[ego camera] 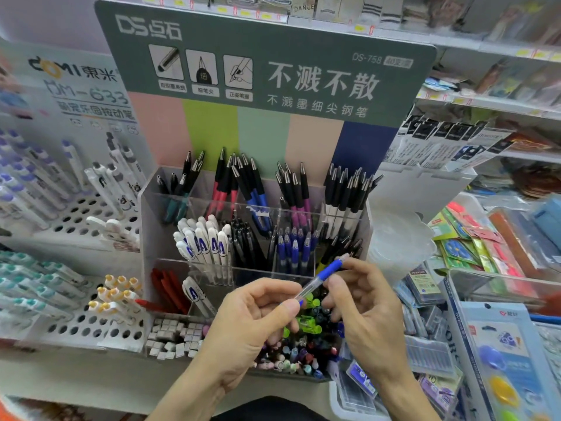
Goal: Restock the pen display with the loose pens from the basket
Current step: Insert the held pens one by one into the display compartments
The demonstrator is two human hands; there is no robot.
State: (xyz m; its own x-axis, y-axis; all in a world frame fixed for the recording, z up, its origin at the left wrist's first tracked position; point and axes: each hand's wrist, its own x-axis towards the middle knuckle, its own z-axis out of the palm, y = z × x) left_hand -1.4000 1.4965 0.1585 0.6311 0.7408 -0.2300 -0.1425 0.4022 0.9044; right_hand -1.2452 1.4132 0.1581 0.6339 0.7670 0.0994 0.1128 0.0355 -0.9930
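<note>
Both my hands hold one blue pen (326,273) with a clear barrel, tip pointing up and right. My left hand (255,323) pinches its lower end and my right hand (361,302) pinches it near the blue grip. Right behind it stands the clear acrylic pen display (145,232), its compartments filled with upright pens: black-tipped ones at the back, white and blue ones in the middle row. Beneath my hands a container of loose mixed pens (300,350) shows, partly hidden by them.
A white perforated pen rack (91,326) with white and teal pens stands at the left. Small grey erasers (173,338) lie in a tray front left. Packaged stationery fills bins (425,354) at the right. Shelves (485,44) run behind the display's green header board (394,101).
</note>
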